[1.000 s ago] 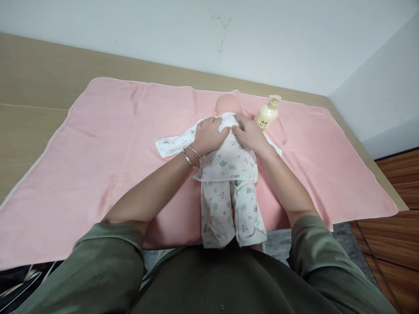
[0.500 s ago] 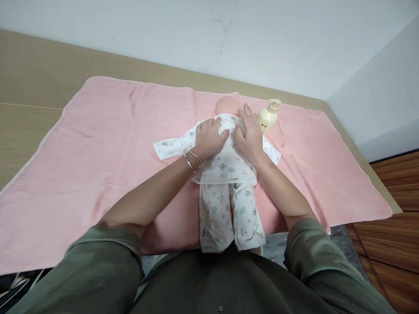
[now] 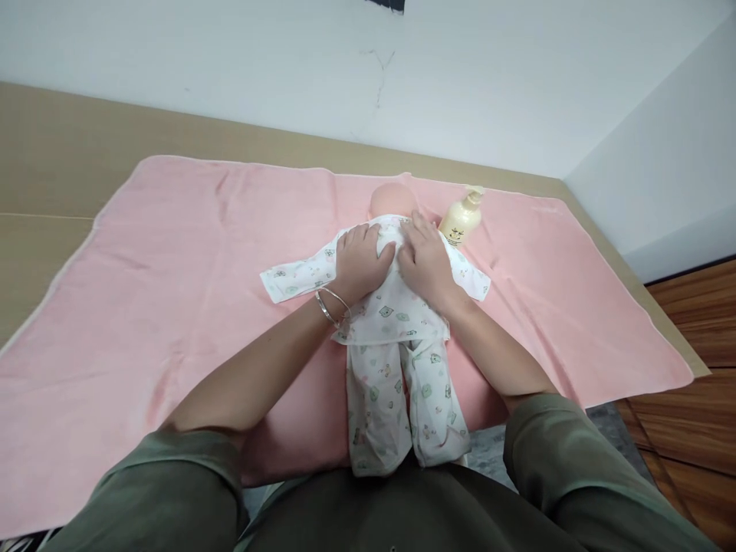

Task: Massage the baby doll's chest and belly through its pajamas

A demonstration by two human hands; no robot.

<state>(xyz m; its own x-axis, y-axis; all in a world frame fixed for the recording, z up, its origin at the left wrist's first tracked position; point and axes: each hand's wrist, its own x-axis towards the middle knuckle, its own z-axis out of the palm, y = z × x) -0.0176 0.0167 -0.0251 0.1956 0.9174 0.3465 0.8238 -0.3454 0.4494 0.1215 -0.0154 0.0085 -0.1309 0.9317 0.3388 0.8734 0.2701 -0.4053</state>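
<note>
A baby doll (image 3: 392,201) in a white patterned top (image 3: 391,313) and matching trousers (image 3: 379,406) lies on a pink blanket (image 3: 241,222). Only the smooth back or crown of its head shows; its face is not visible. My left hand (image 3: 362,259) rests flat on the left of the upper body, fingers spread, a bracelet at the wrist. On the right of the upper body lies my right hand (image 3: 426,259), its fingers extended and holding nothing. The two thumbs are close together but apart.
A cream pump bottle (image 3: 461,220) leans on the blanket just right of the doll's head. The wooden table (image 3: 69,126) meets a white wall behind. Brown wooden panels (image 3: 695,391) stand at the right, beyond the table edge.
My right hand has come down and inward onto the doll's upper body, away from the bottle. My left hand stays on the top. The view has shifted slightly.
</note>
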